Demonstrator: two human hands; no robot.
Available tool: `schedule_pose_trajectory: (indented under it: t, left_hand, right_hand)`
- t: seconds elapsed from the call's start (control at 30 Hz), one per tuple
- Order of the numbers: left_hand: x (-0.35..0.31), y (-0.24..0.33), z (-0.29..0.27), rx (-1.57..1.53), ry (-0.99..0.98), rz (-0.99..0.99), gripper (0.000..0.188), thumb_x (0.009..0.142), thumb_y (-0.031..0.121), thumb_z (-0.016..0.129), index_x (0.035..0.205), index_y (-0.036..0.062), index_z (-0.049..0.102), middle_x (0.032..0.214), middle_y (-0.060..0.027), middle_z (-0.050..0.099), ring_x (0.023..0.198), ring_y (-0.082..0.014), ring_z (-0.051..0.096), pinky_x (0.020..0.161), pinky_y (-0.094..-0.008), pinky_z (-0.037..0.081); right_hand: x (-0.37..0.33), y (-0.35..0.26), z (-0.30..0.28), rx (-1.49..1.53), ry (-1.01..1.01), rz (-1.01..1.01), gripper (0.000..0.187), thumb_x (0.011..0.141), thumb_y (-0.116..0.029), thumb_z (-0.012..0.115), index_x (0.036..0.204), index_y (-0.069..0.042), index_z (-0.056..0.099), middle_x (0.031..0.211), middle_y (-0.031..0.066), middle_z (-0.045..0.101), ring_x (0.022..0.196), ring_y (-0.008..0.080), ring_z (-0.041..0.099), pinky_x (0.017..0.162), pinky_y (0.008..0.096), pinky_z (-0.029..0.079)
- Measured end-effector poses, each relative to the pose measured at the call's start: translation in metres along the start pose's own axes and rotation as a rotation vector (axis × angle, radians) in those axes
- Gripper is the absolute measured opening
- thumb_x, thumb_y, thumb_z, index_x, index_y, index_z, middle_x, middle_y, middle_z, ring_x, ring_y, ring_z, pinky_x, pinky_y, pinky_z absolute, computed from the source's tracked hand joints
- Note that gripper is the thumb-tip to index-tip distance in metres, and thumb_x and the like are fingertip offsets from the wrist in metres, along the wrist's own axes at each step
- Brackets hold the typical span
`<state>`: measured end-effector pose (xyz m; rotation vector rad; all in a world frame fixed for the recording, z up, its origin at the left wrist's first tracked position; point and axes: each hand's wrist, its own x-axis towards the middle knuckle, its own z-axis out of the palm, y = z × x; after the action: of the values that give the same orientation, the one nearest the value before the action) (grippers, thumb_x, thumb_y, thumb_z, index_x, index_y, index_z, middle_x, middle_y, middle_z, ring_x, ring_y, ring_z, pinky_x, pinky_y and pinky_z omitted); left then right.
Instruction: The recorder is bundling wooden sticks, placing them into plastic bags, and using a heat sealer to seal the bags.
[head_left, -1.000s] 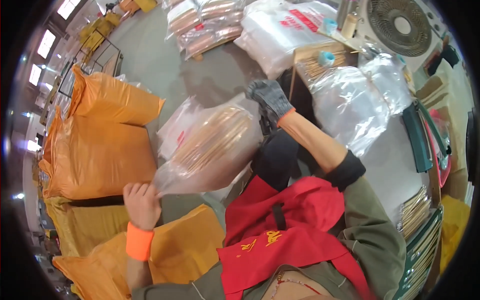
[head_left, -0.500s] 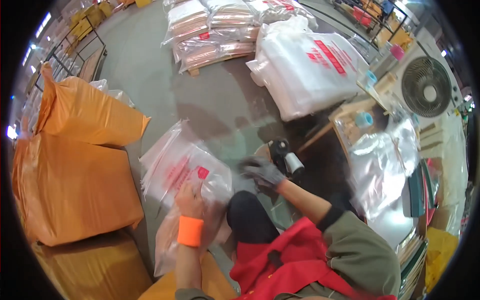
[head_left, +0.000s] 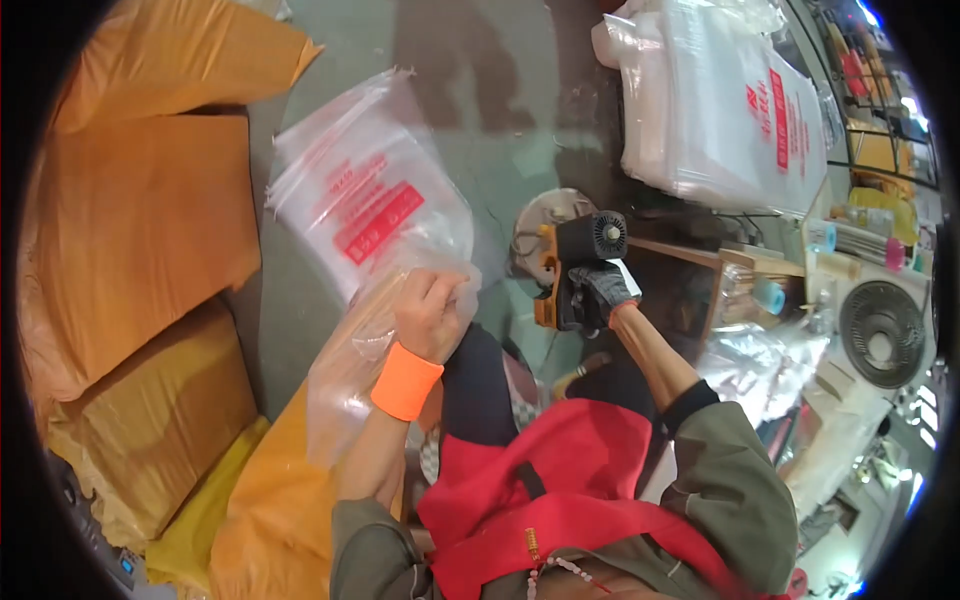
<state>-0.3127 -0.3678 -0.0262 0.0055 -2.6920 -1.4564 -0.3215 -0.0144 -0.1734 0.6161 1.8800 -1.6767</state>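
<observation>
My left hand (head_left: pixel 428 312), bare with an orange wristband, pinches the gathered edge of a clear plastic bag (head_left: pixel 350 360). Something pinkish-tan and flat shows through this bag, which lies by my left knee. Beyond it is a stack of clear bags (head_left: pixel 375 190) with red print, partly under the held bag. In its grey glove, my right hand (head_left: pixel 600 290) is wrapped round the handle of a yellow-and-black hand-held bag sewing machine (head_left: pixel 588 240). The machine is held right of my left hand, apart from the bag. Its underside is hidden.
Orange wrapped bundles (head_left: pixel 150 220) line the left side, and another orange bundle (head_left: pixel 275 490) is beside my left leg. A tall pile of clear bags (head_left: pixel 700 120) stands at the far right. A round base (head_left: pixel 550 215) sits behind the machine. Farther right is a fan (head_left: pixel 882 330).
My right hand, blurred beside the machine before, now grips its handle and has it raised. The view has shifted downward and right. My left hand still holds the bag.
</observation>
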Motion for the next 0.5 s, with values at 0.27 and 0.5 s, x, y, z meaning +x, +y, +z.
schedule_pose_trajectory:
  t: [0.27,0.5]
  left_hand:
    - [-0.052,0.059,-0.048,0.163,-0.018,-0.052,0.018,0.063,0.001,0.060,0.079,0.0067,0.060,0.080,-0.0095,0.054,0.078,-0.0282,0.055,0.064,-0.0375,0.047]
    - [-0.041,0.057,-0.066,0.045,-0.049,0.017,0.018,0.059,0.004,0.062,0.077,0.0060,0.058,0.081,-0.0066,0.052,0.081,-0.0273,0.052,0.068,-0.0370,0.047]
  right_hand:
    - [-0.214,-0.199,0.110,-0.799,-0.036,-0.453,0.046,0.083,-0.010,0.063,0.125,-0.002,0.046,0.118,0.0121,0.055,0.105,0.0210,0.054,0.090,0.0345,0.045]
    - [-0.223,-0.278,0.165,-0.729,-0.267,-0.235,0.055,0.070,-0.015,0.070,0.118,-0.002,0.048,0.114,0.0152,0.056,0.103,0.0283,0.055,0.093,0.0381,0.042]
